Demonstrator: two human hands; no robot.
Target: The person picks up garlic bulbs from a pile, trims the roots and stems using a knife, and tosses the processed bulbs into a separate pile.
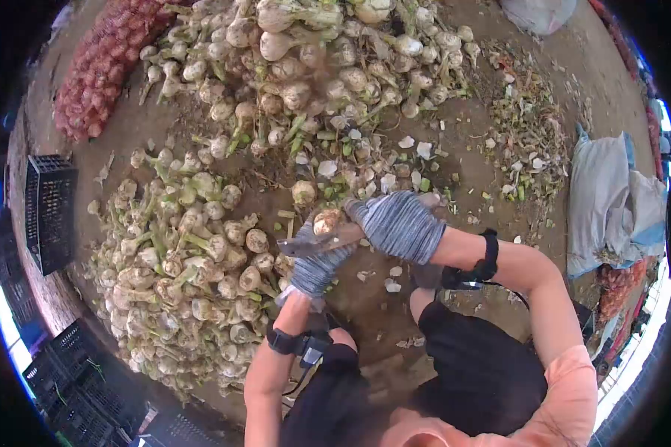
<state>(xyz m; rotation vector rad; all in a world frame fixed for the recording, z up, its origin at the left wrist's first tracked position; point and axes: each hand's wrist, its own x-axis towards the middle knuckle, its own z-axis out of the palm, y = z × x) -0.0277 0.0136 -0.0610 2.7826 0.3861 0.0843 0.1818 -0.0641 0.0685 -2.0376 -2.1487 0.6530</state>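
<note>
My left hand [317,262], in a grey striped glove, is closed around a soil-stained garlic bulb [326,221]. The gloved fingers of my right hand [401,225] wrap around a knife, whose dull metal blade [322,243] reaches left across my left hand, just below the bulb. Part of the knife's handle is hidden in the fist. Another garlic bulb [303,193] lies on the ground just beyond my hands. Left of them spreads a heap of garlic with stems [190,272].
A larger garlic pile [298,71] lies ahead. White peel scraps [388,182] and cut stems litter the soil, with a trimmings heap [525,130] at right. A red mesh sack [112,63], black crates [50,212] and white sacks [608,205] stand around the edges.
</note>
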